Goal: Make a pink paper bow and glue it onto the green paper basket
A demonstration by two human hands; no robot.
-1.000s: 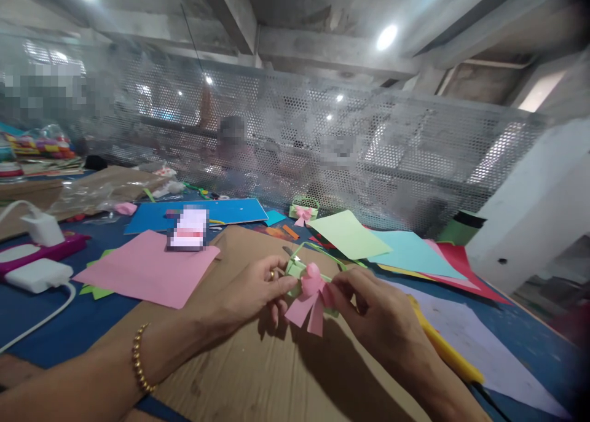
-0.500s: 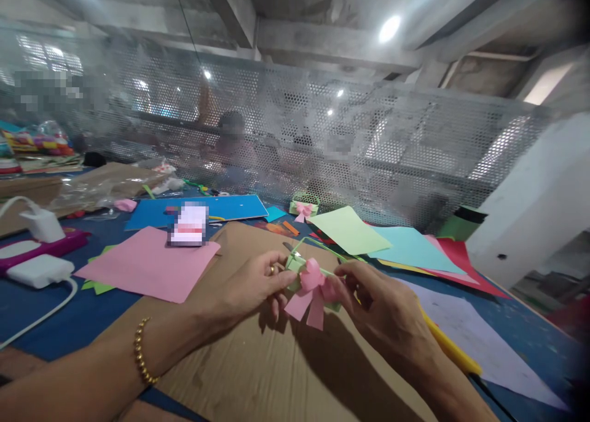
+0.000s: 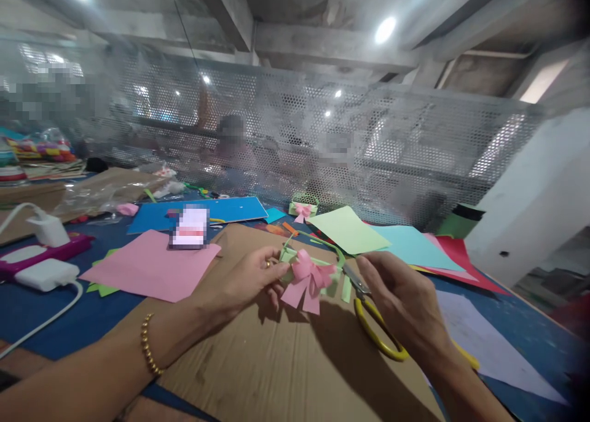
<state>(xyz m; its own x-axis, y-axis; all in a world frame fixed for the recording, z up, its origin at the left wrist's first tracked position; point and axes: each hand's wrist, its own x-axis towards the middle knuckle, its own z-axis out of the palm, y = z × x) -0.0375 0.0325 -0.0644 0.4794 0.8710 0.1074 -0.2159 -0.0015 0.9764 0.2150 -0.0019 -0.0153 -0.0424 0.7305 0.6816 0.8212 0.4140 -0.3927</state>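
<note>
From afar I'm seeing phone point(image 3: 188, 226) lying over edge of pink sheet point(image 3: 150, 268), blue board point(image 3: 239, 209) lying behind; white charger point(image 3: 48, 230) sitting on purple power strip point(image 3: 75, 247), cable point(image 3: 80, 292) looping nearby; perforated partition point(image 3: 396, 145) standing beyond, ceiling lamp point(image 3: 385, 30) glowing above.

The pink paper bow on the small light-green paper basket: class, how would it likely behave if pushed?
The pink paper bow would probably dent easily, its puffed loops looking thin. Its flat tails would likely flex, since they splay past the small light-green paper basket.
</note>
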